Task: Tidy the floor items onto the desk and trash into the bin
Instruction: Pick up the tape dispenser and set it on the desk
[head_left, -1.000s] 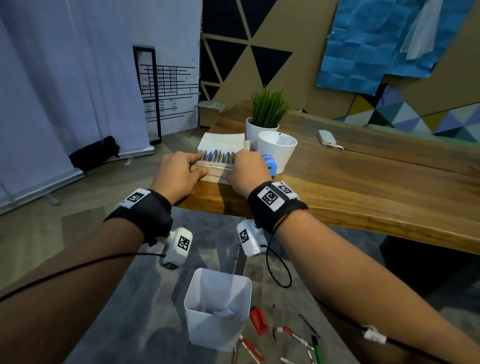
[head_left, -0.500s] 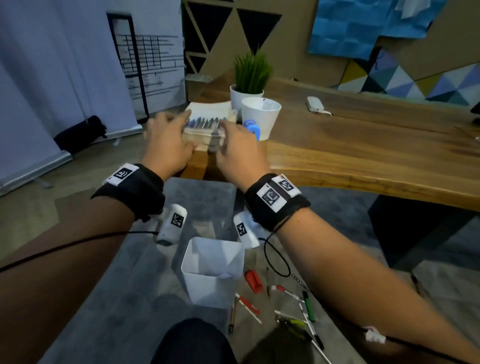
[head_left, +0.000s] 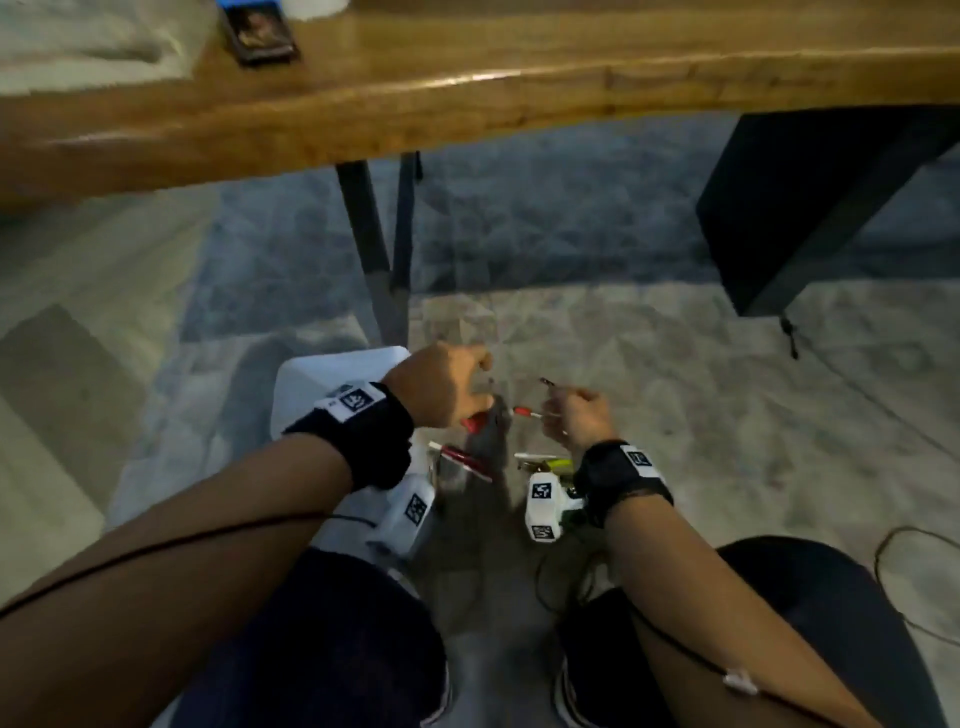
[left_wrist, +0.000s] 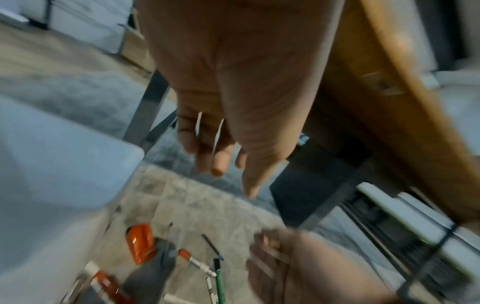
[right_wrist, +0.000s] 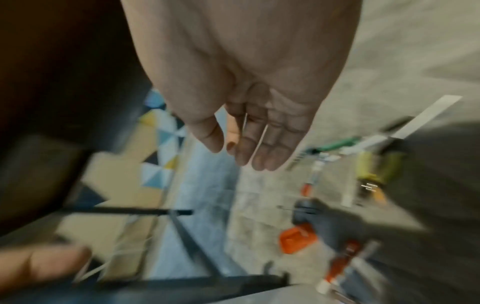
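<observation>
Several pens and markers lie on the grey rug beside a white bin (head_left: 306, 384), among them a red-capped pen (head_left: 523, 413), a red marker (head_left: 464, 460) and a yellow-green item (head_left: 551, 462). An orange piece (left_wrist: 140, 242) lies closest to the bin, with a green pen (left_wrist: 219, 283) to its right. My left hand (head_left: 447, 384) hovers over the orange piece with loose, empty fingers (left_wrist: 207, 160). Just right of the pens, my right hand (head_left: 576, 415) hangs low, its fingers (right_wrist: 259, 152) straight and empty. The wooden desk (head_left: 467, 78) runs across the top.
A dark small box (head_left: 257, 31) and pale papers (head_left: 78, 47) lie on the desk's near left part. Metal desk legs (head_left: 374, 249) stand just beyond the bin. A black panel (head_left: 805, 208) is at the right, a thin cable (head_left: 909, 571) on the floor. My knees (head_left: 337, 649) frame the pens.
Both hands let go of the book stack on the desk and dropped to just above the pens on the floor. The head view tipped down from desk to rug.
</observation>
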